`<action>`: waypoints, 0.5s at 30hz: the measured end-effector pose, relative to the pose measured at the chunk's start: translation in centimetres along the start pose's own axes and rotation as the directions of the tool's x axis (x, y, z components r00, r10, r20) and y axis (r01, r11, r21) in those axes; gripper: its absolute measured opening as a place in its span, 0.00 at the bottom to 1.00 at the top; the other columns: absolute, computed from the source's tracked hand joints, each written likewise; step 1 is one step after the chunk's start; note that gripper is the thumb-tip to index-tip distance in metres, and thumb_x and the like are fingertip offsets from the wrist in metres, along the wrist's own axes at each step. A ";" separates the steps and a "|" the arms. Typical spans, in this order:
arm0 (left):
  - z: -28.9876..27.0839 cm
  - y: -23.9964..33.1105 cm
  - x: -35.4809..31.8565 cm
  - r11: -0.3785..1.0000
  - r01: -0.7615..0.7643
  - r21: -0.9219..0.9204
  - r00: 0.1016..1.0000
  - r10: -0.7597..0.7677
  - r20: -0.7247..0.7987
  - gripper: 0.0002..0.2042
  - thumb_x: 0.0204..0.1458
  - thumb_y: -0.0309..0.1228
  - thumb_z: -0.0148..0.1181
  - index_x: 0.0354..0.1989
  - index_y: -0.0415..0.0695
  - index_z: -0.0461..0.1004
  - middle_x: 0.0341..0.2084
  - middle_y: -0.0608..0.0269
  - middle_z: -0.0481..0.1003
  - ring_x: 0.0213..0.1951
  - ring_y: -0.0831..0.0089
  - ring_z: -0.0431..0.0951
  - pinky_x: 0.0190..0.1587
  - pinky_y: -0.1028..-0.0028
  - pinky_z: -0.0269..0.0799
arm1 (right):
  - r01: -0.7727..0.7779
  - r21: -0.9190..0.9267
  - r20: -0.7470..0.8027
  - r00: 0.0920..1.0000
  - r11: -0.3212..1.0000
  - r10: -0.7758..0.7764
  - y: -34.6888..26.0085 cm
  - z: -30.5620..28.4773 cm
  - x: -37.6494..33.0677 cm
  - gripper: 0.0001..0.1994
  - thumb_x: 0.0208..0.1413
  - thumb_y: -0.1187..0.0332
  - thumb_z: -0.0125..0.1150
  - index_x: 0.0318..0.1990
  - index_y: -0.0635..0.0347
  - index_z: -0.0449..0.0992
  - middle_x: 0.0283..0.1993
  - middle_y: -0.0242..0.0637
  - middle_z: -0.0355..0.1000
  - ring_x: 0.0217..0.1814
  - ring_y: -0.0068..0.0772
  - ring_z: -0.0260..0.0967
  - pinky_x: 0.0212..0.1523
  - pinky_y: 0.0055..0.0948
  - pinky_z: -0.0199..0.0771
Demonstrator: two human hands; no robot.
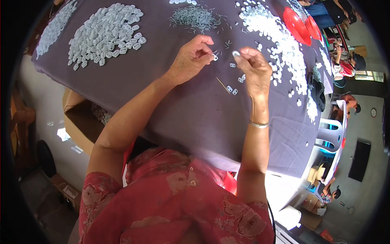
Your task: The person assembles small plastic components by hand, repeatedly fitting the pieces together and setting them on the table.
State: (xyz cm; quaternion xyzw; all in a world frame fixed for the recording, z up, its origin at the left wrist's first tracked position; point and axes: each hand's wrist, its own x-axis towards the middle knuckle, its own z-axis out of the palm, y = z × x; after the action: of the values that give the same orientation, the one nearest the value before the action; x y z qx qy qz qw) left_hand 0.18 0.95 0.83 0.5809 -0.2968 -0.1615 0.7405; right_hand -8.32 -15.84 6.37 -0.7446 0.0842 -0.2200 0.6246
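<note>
My left hand pinches a small white plastic piece between thumb and fingertips. Just to its right, my right hand is closed on a small white oval cap, held apart from the left hand's piece. Below the hands, a thin tan stick lies on the cloth beside a white two-holed plastic piece. Another such piece rests between the hands. A few small grey screw-like parts lie loose beyond them.
A grey-purple cloth covers the table. White two-holed pieces form a heap at left; grey screw-like parts form a pile at the back. Small white caps spread along the right, near a red bowl. A cardboard box stands below the left edge.
</note>
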 end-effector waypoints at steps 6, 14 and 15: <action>0.1 -0.3 0.3 0.999 0.017 0.037 1.000 -0.017 -0.015 0.16 0.51 0.20 0.55 0.48 0.43 0.62 0.28 0.68 0.71 0.29 0.84 0.70 0.28 0.82 0.64 | -0.072 0.175 0.092 0.994 0.982 0.057 2.6 2.1 1.5 0.07 0.50 0.78 0.62 0.37 0.65 0.77 0.32 0.33 0.75 0.30 0.18 0.68 0.32 0.18 0.68; 0.0 -1.0 0.5 0.992 -0.034 0.119 0.998 0.039 -0.040 0.15 0.49 0.22 0.56 0.45 0.41 0.63 0.25 0.67 0.73 0.27 0.82 0.69 0.32 0.79 0.67 | -0.094 0.134 0.010 0.996 0.986 0.094 3.2 2.9 0.8 0.05 0.52 0.76 0.61 0.37 0.66 0.78 0.31 0.32 0.74 0.29 0.18 0.67 0.29 0.18 0.68; 0.0 -0.8 0.5 0.991 -0.023 0.133 0.999 0.029 -0.041 0.16 0.48 0.22 0.57 0.45 0.41 0.63 0.25 0.67 0.73 0.27 0.82 0.69 0.32 0.79 0.67 | -0.097 0.134 0.009 0.995 0.986 0.097 3.3 2.8 0.7 0.05 0.52 0.76 0.61 0.37 0.66 0.78 0.31 0.32 0.74 0.29 0.18 0.67 0.29 0.18 0.68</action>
State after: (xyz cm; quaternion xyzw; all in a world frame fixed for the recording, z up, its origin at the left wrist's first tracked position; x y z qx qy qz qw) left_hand 0.64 0.40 0.20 0.6283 -0.2986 -0.1193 0.7084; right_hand -5.96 -14.30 2.95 -0.6962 0.1047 -0.1935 0.6833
